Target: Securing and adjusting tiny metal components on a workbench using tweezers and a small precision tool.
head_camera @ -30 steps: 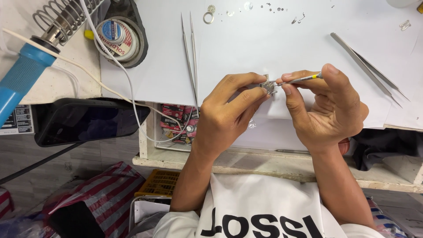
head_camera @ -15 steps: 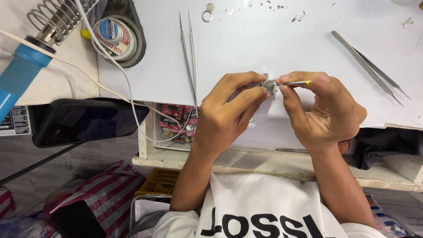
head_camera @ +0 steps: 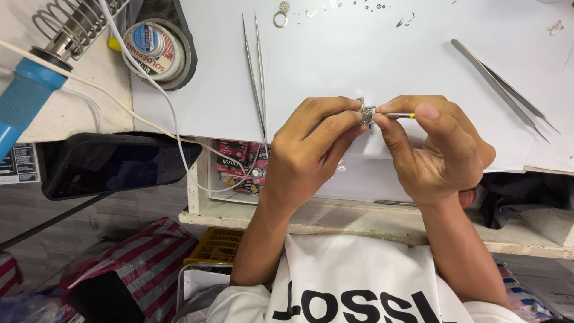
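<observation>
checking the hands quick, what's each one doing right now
Left hand: closed, pinching a small metal part.
Right hand: closed, pinching a thin yellow-tipped tool against that part.

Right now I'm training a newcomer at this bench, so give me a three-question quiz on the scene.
1. True or false: the left hand pinches a small metal part.
2. What does the right hand hold: A a soldering iron, B a thin yellow-tipped tool, C a phone?
3. How many pairs of tweezers lie on the white sheet?

Key: 1 true; 2 B; 3 two.
</observation>
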